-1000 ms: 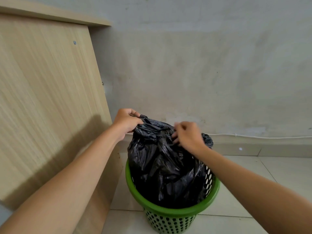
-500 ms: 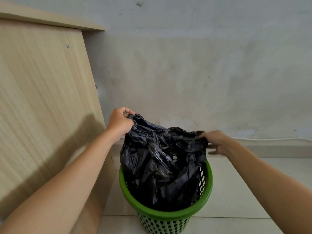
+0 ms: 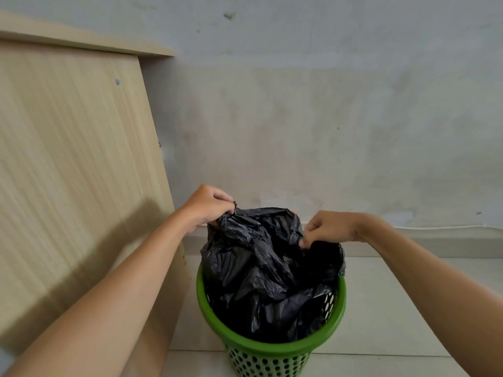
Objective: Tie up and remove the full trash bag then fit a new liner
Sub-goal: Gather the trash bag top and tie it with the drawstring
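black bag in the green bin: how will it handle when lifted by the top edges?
Likely floppy: the black bag is thin crumpled film, bunching where the left hand and right hand pinch it. Probably slippery, since it looks glossy. The green bin looks light and may lift with it.

The lower half of the green basket (image 3: 272, 346) runs off the bottom edge of the frame, its base unseen. The black trash bag (image 3: 261, 268) conceals whatever it holds and most of the basket's inner wall. Fingertips of the left hand (image 3: 206, 206) are buried in a gathered fold of plastic; those of the right hand (image 3: 329, 227) curl under, hiding the pinch. Both forearms are cut off at the frame's lower corners. The wooden panel (image 3: 76, 172) continues past the left edge. A small orange speck at the bag's far rim is too small to identify.
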